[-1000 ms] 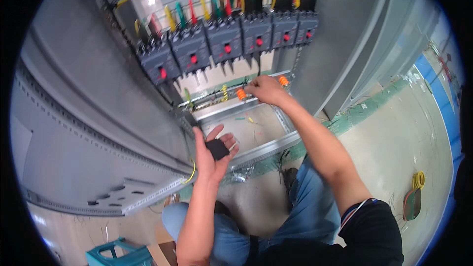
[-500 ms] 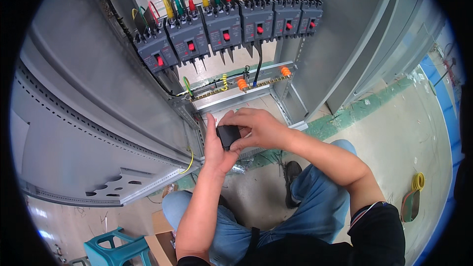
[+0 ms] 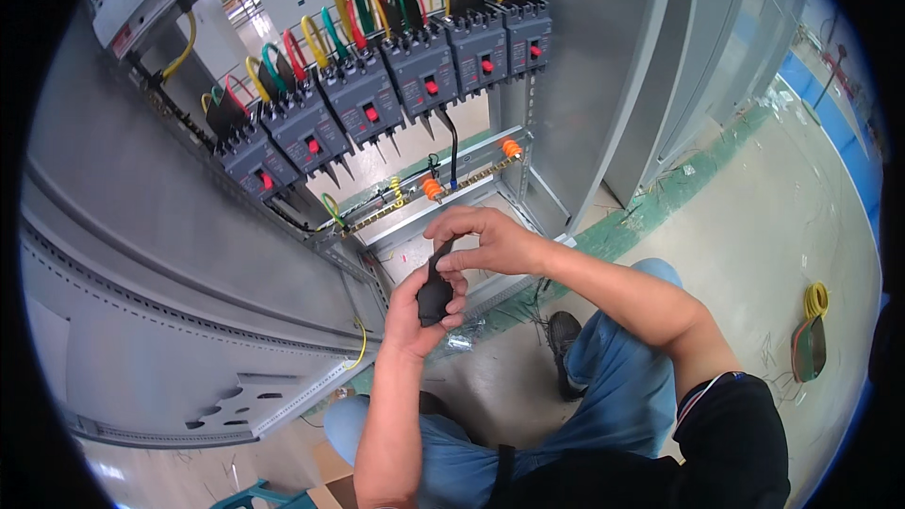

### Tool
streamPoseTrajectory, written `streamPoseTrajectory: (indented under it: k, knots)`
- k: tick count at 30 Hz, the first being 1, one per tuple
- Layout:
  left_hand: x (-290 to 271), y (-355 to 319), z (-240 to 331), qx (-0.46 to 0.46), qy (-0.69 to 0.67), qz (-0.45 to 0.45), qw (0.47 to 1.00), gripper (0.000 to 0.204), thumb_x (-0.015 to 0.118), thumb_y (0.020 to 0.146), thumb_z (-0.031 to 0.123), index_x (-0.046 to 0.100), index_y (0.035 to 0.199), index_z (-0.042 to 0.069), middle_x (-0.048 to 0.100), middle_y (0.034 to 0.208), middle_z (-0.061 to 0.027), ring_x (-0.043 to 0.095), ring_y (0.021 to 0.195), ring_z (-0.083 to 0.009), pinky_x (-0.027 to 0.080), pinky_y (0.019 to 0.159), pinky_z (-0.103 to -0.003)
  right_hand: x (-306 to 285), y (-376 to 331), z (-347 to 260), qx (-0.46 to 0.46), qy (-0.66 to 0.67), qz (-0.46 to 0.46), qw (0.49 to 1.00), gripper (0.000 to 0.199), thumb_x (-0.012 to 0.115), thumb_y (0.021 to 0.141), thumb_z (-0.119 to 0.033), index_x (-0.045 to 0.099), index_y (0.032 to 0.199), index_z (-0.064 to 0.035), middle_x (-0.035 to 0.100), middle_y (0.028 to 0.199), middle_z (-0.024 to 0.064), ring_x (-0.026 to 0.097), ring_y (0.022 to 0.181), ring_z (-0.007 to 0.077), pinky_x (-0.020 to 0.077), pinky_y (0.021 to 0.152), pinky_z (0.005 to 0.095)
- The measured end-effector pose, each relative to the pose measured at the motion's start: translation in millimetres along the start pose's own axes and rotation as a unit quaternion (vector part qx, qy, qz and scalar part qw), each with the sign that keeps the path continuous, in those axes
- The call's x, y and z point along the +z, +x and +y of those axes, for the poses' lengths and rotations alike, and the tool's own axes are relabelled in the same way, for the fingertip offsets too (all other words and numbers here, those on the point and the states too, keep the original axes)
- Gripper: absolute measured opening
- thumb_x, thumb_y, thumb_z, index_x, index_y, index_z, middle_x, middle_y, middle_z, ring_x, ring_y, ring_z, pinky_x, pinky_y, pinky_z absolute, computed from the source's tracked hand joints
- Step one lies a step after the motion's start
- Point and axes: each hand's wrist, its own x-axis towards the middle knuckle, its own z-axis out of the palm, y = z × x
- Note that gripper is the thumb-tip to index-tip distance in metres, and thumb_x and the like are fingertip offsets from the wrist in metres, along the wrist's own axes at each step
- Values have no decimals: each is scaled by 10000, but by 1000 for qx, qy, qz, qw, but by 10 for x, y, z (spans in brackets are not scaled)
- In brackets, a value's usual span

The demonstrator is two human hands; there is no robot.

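Note:
My left hand (image 3: 407, 319) is closed around a small stack of black barrier plates (image 3: 435, 303), thumb on one side and fingertips on the other. Above it my right hand (image 3: 495, 240) pinches a thin black barrier plate (image 3: 437, 259) by its upper part, its lower end meeting the stack. Whether that plate is fully separate from the stack I cannot tell. Beyond my hands, a row of dark grey circuit breakers (image 3: 364, 111) with red toggles hangs in an open cabinet. Similar black plates (image 3: 462, 0) stand between the coloured wires on top of the breakers.
Below the breakers runs a copper bar with orange insulators (image 3: 432, 188). Grey cabinet panels (image 3: 603, 66) rise on both sides. A cardboard box (image 3: 332, 483) and a teal stool (image 3: 259, 498) are at lower left. A coil of yellow wire (image 3: 815, 300) lies on the floor at right.
One black plate now stands up from the stack between my right fingers. The stack sits lower in my left palm. The view has shifted, so the breakers appear farther left.

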Motion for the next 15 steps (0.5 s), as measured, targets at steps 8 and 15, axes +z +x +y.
streamPoseTrajectory:
  k: [8, 15]
  knots:
    - [231, 146, -201, 140, -47, 55, 988, 263, 612, 1019, 314, 603, 1159, 91, 605, 915, -36, 517, 709, -131, 365, 564, -280, 391, -156, -15, 135, 141, 40, 980, 822, 728, 958, -417, 371, 1605, -57, 593, 1425, 139, 617, 1224, 230, 520, 1021, 389]
    - [203, 265, -300, 78, -11, 90, 993, 436, 609, 1035, 458, 642, 1203, 57, 590, 873, -48, 482, 668, -121, 356, 549, -264, -364, 383, 211, 141, 58, 286, 946, 356, 606, 1040, -342, 661, 1141, -5, 716, 820, 81, 703, 779, 180, 554, 672, 345]
